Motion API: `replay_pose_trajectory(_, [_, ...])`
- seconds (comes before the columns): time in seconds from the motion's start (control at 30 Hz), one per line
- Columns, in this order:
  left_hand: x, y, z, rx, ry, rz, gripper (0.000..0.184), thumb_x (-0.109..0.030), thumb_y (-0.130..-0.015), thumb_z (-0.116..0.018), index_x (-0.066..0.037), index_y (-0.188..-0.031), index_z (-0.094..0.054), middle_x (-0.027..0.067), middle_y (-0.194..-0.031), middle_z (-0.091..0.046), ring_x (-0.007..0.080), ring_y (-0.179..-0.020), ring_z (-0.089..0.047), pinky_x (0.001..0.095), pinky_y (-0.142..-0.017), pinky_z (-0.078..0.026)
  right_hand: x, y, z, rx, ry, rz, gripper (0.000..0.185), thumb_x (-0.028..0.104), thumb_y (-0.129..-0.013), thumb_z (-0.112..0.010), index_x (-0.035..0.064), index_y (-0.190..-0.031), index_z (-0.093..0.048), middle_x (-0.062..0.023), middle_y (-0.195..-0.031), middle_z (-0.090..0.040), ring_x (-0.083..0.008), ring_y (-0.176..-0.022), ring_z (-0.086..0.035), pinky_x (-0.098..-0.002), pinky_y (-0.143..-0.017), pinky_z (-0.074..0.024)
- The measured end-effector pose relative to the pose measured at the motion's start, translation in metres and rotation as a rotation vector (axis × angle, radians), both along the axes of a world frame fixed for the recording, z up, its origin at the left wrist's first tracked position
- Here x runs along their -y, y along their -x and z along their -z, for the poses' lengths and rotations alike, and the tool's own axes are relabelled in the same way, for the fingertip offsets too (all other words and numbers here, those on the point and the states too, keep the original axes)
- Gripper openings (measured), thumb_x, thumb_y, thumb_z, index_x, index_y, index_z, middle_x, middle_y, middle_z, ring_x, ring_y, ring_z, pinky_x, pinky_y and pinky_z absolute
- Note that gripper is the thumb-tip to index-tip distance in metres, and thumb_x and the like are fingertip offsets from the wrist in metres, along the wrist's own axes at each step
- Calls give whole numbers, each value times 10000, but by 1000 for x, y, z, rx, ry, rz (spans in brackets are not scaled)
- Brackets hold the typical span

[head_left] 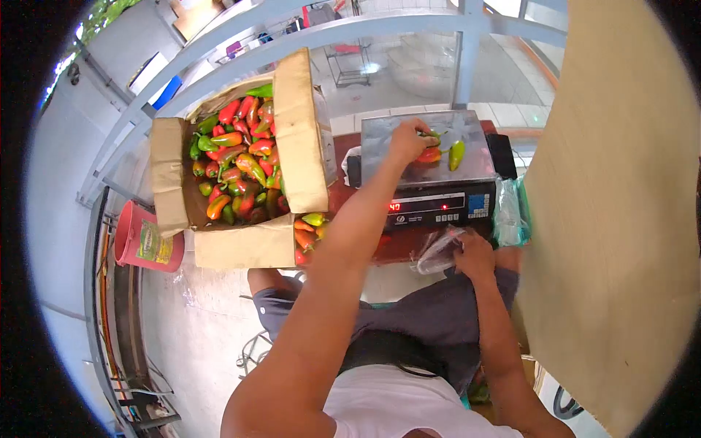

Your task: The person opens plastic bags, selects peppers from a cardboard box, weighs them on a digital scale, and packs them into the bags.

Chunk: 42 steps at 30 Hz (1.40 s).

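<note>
My left hand reaches over the metal plate of a digital scale, its fingers closed on a small green pepper. Just beneath those fingers an orange-red pepper lies on the plate, and a green pepper rests to its right. Red digits glow on the scale's display, partly covered by my left forearm. In front of the scale, my right hand grips a clear plastic bag near my lap.
An open cardboard box full of red, orange and green peppers stands left of the scale. More peppers lie below its flap. A pink bucket is farther left. Plastic bags hang at the scale's right; a tan panel rises beyond.
</note>
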State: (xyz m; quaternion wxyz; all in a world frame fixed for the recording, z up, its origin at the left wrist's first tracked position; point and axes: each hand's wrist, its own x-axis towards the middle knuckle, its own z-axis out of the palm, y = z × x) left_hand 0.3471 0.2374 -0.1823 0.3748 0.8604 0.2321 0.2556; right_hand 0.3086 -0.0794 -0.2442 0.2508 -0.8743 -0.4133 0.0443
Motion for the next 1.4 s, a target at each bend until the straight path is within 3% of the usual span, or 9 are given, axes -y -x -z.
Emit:
replay_pose_trajectory(0.2, [12, 21, -30, 320, -116, 61, 259, -220, -751, -839, -69, -929, -727, 130, -946, -723, 255, -891, -705, 366, -780, -542, 4, 4, -10, -32, 38, 18, 368, 92, -721, -674, 117, -1084, -727, -127, -1118, -677, -375, -1001, -656, -475, -859, -536])
replay_pose_trajectory(0.27, [58, 83, -101, 277, 378, 194, 190, -139, -803, -797, -47, -950, -716, 110, -954, -716, 213, -909, -697, 336, -779, -538, 8, 2, -14, -53, 37, 5, 373, 79, -717, -682, 115, -1086, -728, -142, -1112, -677, -373, -1033, -648, -472, -879, -531])
replay_pose_trajectory(0.47, [21, 277, -188, 243, -190, 57, 161, -6, -829, -716, -32, -987, -722, 80, -936, -734, 171, -918, -694, 318, -778, -555, 8, -9, 13, -25, -173, -113, 283, 16, -740, -680, 43, -1019, -723, -183, -1079, -670, -386, -1033, -631, -454, -865, -516])
replay_pose_trajectory(0.53, [-55, 326, -188, 119, -219, -174, 183, -58, -808, -736, -28, -988, -729, 96, -917, -738, 198, -896, -705, 320, -785, -557, 10, -15, 17, -10, -187, -112, 258, 6, -754, -668, 19, -1007, -714, -191, -1070, -665, -393, -1012, -630, -454, -856, -509])
replay_pose_trajectory(0.67, [-164, 413, -140, -1000, -351, -255, 559, -483, -685, -842, -27, -989, -731, 182, -939, -732, 325, -929, -707, 404, -813, -553, 2, -17, 22, 46, -177, -119, 228, 10, -762, -656, -5, -986, -702, -216, -1062, -651, -409, -1003, -623, -453, -862, -500])
replay_pose_trajectory(0.77, [-169, 429, -99, -988, -349, -264, 724, -709, -667, -771, -108, -1069, -738, 189, -1040, -728, 349, -1044, -683, 449, -881, -538, 3, -16, 26, 71, -110, -60, 252, 60, -761, -671, -2, -1001, -716, -247, -1153, -642, -414, -1101, -604, -465, -964, -482])
replay_pose_trajectory(1.07, [-119, 374, -83, -1026, -581, -667, 679, -665, -842, -633, -55, -1134, -685, 148, -1153, -708, 314, -1121, -667, 473, -923, -539, 6, 0, -12, -70, -21, -30, 343, 80, -771, -653, 56, -1105, -726, -228, -1195, -634, -420, -1113, -609, -468, -1004, -485])
replay_pose_trajectory(1.27, [-102, 373, -166, -407, -402, -449, 517, -420, -881, -719, -14, -1196, -666, 234, -1075, -695, 358, -1003, -694, 425, -851, -547, 11, -10, 0, -116, -84, -25, 344, 69, -763, -646, 55, -1097, -724, -203, -1219, -631, -411, -1086, -620, -461, -986, -500])
replay_pose_trajectory(1.4, [11, 284, -263, 102, -55, -112, 289, -231, -916, -701, -8, -1100, -702, 124, -995, -718, 189, -888, -686, 308, -797, -532, 6, -12, -4, -161, -50, -82, 359, 70, -762, -636, 47, -1112, -711, -198, -1230, -628, -402, -1098, -619, -449, -994, -502])
